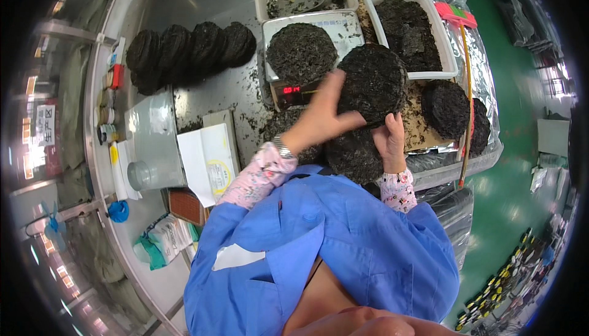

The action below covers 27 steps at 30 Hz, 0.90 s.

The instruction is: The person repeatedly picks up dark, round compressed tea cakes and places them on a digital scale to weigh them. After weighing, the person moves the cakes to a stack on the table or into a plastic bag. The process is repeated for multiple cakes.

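A dark, round cake of what looks like dried seaweed point(373, 81) is tilted up in front of me. My right hand point(391, 142) grips its lower edge, with the thumb and fingers pinched there. At the cake's left edge is my left hand point(325, 112), fingers and thumb spread; whether it touches the cake is hard to tell. Another round seaweed cake point(300, 52) lies flat on a weighing scale point(348, 27) with a lit red display. More dark cakes point(354, 157) sit close to my body, partly hidden under my hands.
Several seaweed cakes point(208, 44) lean in a row on the metal table point(202, 100). Behind the scale stands a white tub point(264, 1) with scraps and a scoop. A white bin point(451, 47) holds dark seaweed at right. Further right are stacked cakes point(445, 109) and a long-handled stick point(467, 90).
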Each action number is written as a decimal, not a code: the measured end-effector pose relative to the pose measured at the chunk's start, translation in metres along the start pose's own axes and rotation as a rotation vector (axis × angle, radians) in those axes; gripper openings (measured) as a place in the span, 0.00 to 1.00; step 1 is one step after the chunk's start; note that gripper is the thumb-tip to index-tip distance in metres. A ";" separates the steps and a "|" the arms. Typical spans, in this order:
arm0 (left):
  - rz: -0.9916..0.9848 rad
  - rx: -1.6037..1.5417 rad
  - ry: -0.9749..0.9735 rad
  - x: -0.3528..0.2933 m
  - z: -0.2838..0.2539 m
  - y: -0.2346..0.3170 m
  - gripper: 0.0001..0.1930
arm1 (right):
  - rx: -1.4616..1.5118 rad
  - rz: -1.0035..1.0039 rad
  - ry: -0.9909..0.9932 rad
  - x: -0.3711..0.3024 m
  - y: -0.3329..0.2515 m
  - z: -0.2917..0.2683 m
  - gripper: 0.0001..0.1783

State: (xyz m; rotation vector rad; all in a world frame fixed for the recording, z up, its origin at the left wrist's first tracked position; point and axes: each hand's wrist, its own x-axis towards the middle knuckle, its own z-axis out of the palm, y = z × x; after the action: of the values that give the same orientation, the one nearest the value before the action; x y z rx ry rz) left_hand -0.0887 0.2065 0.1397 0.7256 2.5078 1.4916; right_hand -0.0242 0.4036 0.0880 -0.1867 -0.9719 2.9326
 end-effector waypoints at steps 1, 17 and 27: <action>0.102 0.004 -0.061 -0.007 0.017 0.008 0.49 | -0.015 0.016 -0.019 -0.003 0.004 0.000 0.37; 0.163 0.575 0.144 -0.013 -0.041 -0.081 0.35 | -0.275 -0.133 -0.044 0.036 -0.006 0.022 0.32; -0.043 0.500 -0.424 -0.172 -0.012 -0.127 0.48 | -1.940 -0.416 -0.502 0.047 0.039 0.056 0.55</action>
State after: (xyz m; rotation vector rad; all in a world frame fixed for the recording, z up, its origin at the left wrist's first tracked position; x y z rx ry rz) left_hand 0.0153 0.0669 0.0156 0.9280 2.5323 0.5988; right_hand -0.0779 0.3432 0.1051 0.6130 -2.8590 0.7481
